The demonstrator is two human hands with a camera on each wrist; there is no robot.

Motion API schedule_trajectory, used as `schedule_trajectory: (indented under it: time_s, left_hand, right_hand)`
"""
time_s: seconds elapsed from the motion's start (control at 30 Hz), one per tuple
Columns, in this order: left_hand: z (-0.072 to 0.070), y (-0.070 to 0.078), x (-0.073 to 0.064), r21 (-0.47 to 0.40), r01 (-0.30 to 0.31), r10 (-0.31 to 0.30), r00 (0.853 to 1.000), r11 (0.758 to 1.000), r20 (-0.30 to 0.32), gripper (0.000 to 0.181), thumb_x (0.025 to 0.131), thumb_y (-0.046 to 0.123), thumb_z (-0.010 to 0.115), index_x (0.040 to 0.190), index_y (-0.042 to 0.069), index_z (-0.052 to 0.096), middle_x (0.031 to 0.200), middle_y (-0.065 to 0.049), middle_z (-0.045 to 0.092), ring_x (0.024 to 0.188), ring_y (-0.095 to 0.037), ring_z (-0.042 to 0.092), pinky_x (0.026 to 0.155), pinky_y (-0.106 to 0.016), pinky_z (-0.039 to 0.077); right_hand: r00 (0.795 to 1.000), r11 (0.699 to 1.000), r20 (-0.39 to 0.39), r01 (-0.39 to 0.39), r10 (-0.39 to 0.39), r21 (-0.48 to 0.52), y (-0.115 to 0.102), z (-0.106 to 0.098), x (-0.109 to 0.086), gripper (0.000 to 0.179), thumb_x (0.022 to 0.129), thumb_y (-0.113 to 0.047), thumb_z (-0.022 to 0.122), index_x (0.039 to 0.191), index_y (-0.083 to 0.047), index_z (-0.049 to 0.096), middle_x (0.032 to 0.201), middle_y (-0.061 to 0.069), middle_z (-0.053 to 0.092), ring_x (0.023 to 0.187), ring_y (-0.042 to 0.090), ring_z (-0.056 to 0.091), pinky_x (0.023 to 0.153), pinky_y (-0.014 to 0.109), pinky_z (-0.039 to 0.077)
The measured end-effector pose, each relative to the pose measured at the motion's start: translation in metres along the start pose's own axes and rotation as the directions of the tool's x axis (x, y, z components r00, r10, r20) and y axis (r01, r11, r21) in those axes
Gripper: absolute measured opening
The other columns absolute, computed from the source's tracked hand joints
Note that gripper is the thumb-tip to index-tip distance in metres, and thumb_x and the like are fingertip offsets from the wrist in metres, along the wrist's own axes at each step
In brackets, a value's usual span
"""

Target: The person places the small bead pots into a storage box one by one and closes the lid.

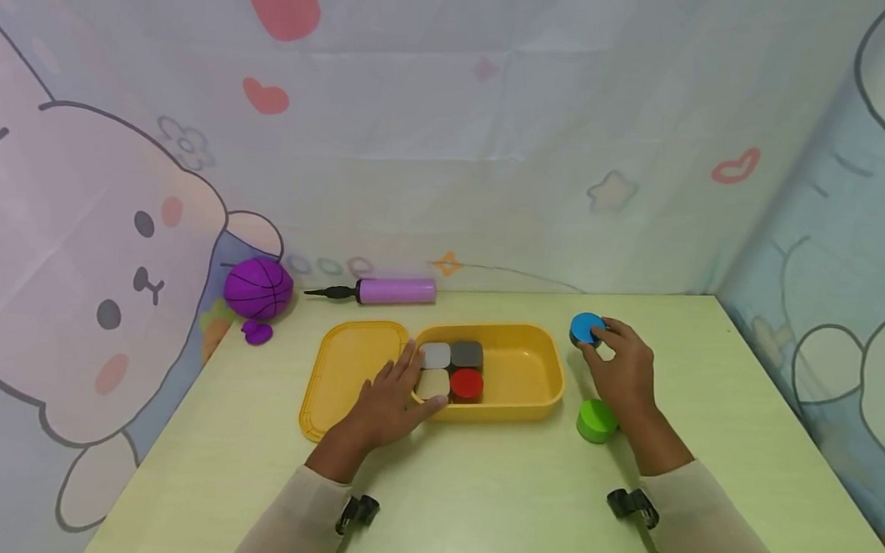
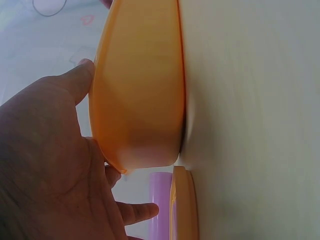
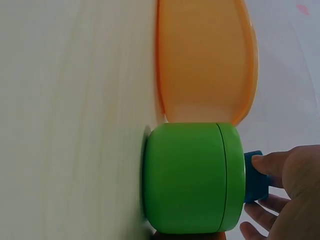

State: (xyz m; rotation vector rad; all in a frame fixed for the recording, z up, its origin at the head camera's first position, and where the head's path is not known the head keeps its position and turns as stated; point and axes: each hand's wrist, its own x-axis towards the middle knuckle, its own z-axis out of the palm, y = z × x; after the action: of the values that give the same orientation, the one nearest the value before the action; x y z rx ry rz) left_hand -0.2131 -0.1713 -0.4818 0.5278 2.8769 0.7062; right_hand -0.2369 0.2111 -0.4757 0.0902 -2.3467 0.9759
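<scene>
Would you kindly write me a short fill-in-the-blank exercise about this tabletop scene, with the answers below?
1. The right hand holds a small round piece with a ____ top.
2. In the head view, the green cylindrical container stands to the ____ of the yellow box.
3. In the yellow box, the only round-topped piece is ____.
4. The purple ball has the line pattern of a ____.

Answers: blue; right; red; basketball.
</scene>
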Motion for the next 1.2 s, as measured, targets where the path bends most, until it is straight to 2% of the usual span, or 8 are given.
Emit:
schedule_trajectory:
  time_s: [0.2,0.33,0.57,0.7,0.9,1.07,1.2]
  left_hand:
    - [0.000,0.000,0.000,-0.009,0.003,-0.003,1.000,1.000,0.000,0.100,0.105,0.075,0.049,0.178,0.018,0.011,0.187,0.000,-0.001,0.169,-0.051,0.019,0.125,-0.086,0.014]
    - [-0.001,0.001,0.000,-0.008,0.006,-0.006,1.000,1.000,0.004,0.099,0.106,0.074,0.049,0.178,0.017,0.012,0.187,-0.001,-0.001,0.168,-0.051,0.019,0.125,-0.086,0.014]
    - [-0.002,0.002,0.000,-0.007,0.001,-0.001,1.000,1.000,0.003,0.098,0.106,0.072,0.050,0.178,0.017,0.012,0.187,-0.002,0.000,0.168,-0.051,0.019,0.124,-0.087,0.015]
    - [-0.001,0.001,0.000,-0.002,0.002,-0.002,1.000,1.000,0.004,0.098,0.106,0.073,0.050,0.178,0.017,0.012,0.187,-0.002,0.000,0.168,-0.051,0.020,0.124,-0.087,0.016]
    - [0.000,0.001,0.000,-0.004,0.004,-0.004,1.000,1.000,0.001,0.098,0.106,0.073,0.050,0.178,0.017,0.012,0.187,-0.001,0.000,0.168,-0.051,0.020,0.124,-0.087,0.015]
    - [0.001,0.001,0.000,-0.006,0.004,-0.004,1.000,1.000,0.001,0.098,0.106,0.073,0.049,0.178,0.017,0.012,0.187,-0.001,0.000,0.169,-0.050,0.019,0.124,-0.087,0.015]
    - [0.001,0.001,0.000,-0.008,0.004,-0.004,1.000,1.000,-0.001,0.099,0.106,0.075,0.049,0.178,0.017,0.012,0.187,-0.001,0.001,0.169,-0.050,0.019,0.124,-0.087,0.015]
  right_hand:
    - [0.991,0.993,-0.082,0.107,-0.103,0.053,-0.004,0.007,0.000,0.037,0.091,0.001,0.087,0.125,0.011,0.077,0.138,0.031,0.070,0.127,0.054,0.070,0.105,0.064,0.056]
    - [0.981,0.980,-0.095,0.178,-0.170,0.084,-0.008,0.013,-0.002,0.037,0.089,0.003,0.088,0.123,0.011,0.077,0.136,0.031,0.071,0.124,0.052,0.072,0.100,0.059,0.058]
    - [0.969,0.961,-0.044,0.246,-0.242,0.126,-0.019,0.022,-0.004,0.037,0.087,0.004,0.089,0.121,0.012,0.078,0.132,0.029,0.074,0.123,0.050,0.074,0.100,0.052,0.058]
    - [0.964,0.955,-0.002,0.263,-0.265,0.140,-0.024,0.028,-0.006,0.037,0.085,0.003,0.091,0.119,0.011,0.080,0.131,0.029,0.075,0.122,0.050,0.074,0.101,0.057,0.059]
    - [0.965,0.958,0.065,0.243,-0.255,0.150,-0.029,0.037,-0.009,0.037,0.086,-0.003,0.092,0.120,0.006,0.081,0.134,0.024,0.076,0.125,0.048,0.073,0.106,0.067,0.057]
    - [0.946,0.940,0.086,0.293,-0.311,0.176,-0.030,0.047,-0.009,0.037,0.084,-0.002,0.093,0.118,0.007,0.081,0.130,0.026,0.078,0.122,0.048,0.075,0.104,0.062,0.059]
    - [0.931,0.920,0.066,0.343,-0.360,0.189,-0.032,0.053,-0.009,0.037,0.081,-0.001,0.095,0.114,0.008,0.082,0.124,0.027,0.080,0.110,0.046,0.079,0.097,0.059,0.063]
